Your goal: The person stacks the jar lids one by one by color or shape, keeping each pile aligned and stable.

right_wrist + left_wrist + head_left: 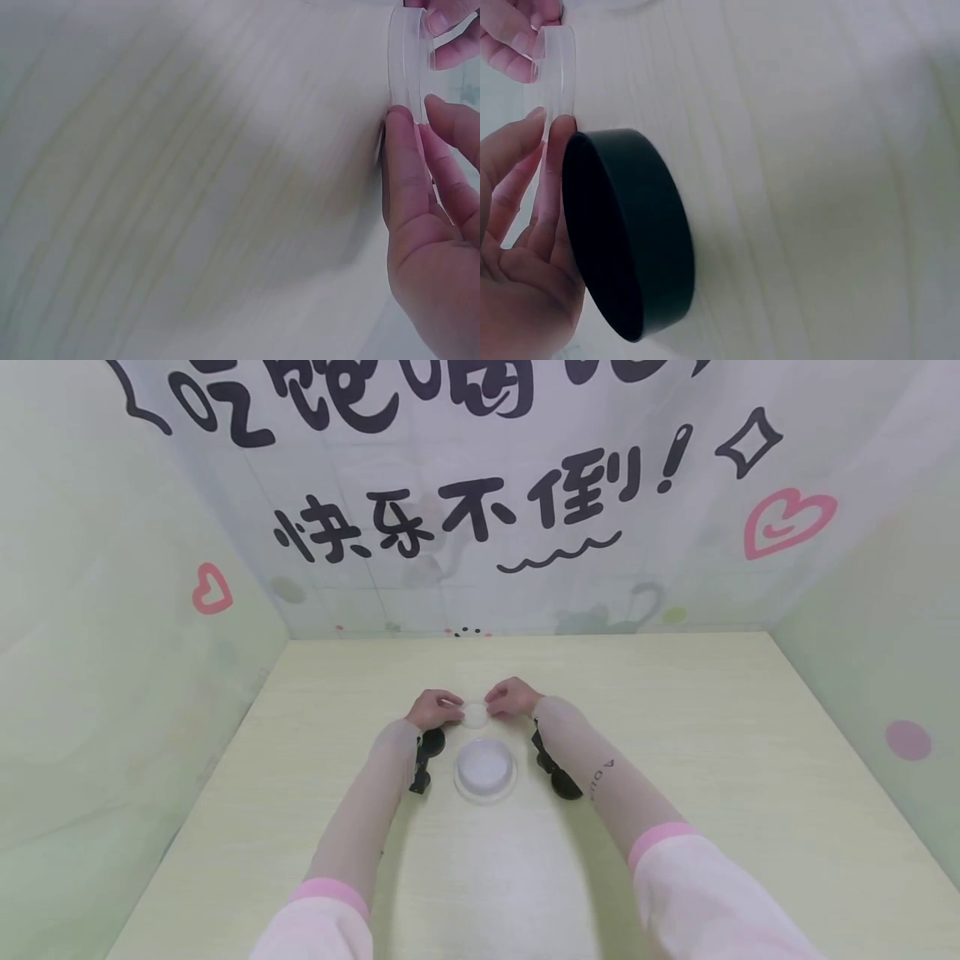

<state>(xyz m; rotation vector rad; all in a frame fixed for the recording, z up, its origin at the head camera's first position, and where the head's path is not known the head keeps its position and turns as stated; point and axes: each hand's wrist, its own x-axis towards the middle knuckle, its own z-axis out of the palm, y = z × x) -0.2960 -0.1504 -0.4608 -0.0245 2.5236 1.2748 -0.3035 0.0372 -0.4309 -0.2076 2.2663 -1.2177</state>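
Note:
A thin, clear round plastic lid [474, 716] is over the table in front of a white round tub [485, 767], on its far side. My left hand [436, 708] pinches the lid's left edge between thumb and fingertips. On the opposite edge, my right hand [513, 697] grips it the same way. In the left wrist view the lid [557, 71] appears edge-on, a shallow see-through rim between the two hands. The right wrist view shows the lid [407, 64] with the right thumb at its lower end. The tub stands upright on a wider pale round base.
A pale wood-grain table [675, 718] lies under both arms. Black devices are strapped at the wrists, and a black ring [660, 232] fills part of the left wrist view. Printed cloth walls [450, 593] enclose the table's back and sides.

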